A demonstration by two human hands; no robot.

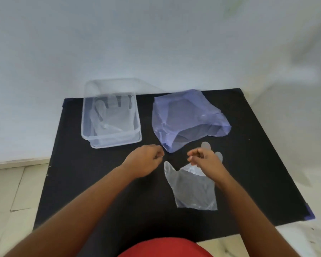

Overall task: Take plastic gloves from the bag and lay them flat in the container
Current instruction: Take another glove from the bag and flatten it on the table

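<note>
Since the glove (192,188) at five o'clock is flimsy, light film, pinching its cuff suits; both hands' fingers (194,156) curl loosely, gripping nothing clearly.

No text, label, brand, number or sign can be read on anything in view.

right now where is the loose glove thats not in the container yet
In the head view the clear plastic glove lies flat on the black mat, right of centre, just in front of the purple bag and partly under the right hand.
</note>
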